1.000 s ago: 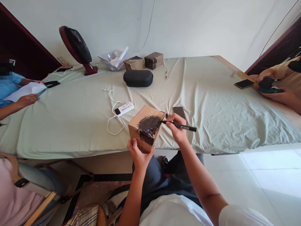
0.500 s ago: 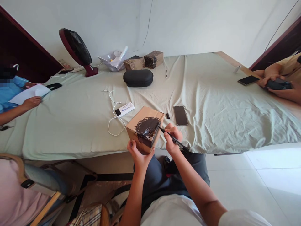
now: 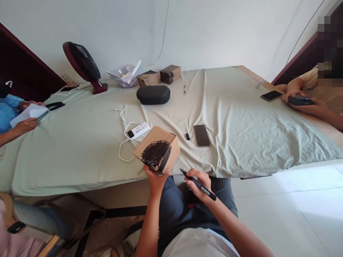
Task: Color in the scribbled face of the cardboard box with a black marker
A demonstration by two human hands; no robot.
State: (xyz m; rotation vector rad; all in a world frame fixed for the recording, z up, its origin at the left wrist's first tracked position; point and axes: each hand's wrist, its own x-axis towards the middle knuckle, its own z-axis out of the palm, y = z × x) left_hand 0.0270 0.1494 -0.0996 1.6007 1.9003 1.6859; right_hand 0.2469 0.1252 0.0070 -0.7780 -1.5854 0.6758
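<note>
A brown cardboard box [image 3: 174,151] is tilted at the table's front edge, with a dark scribbled patch [image 3: 158,151] spread over its corner. My left hand [image 3: 156,177] grips the box from below and in front. To the right of it, my right hand [image 3: 199,184] holds a black marker [image 3: 202,188], uncapped, its tip pointing up and left toward the box but apart from it. The small black marker cap [image 3: 188,136] lies on the cloth beyond the box, beside a dark phone [image 3: 202,135].
A white power strip [image 3: 138,131] with its cable lies left of the box. Farther back are a black case [image 3: 153,95], two scribbled boxes [image 3: 170,74], a clear plastic basket [image 3: 124,80] and a fan [image 3: 83,66]. One person sits at each end of the table.
My right hand has drawn the marker back from the box, down toward my lap. My left hand has turned and tilted the box, so more of its plain right side shows.
</note>
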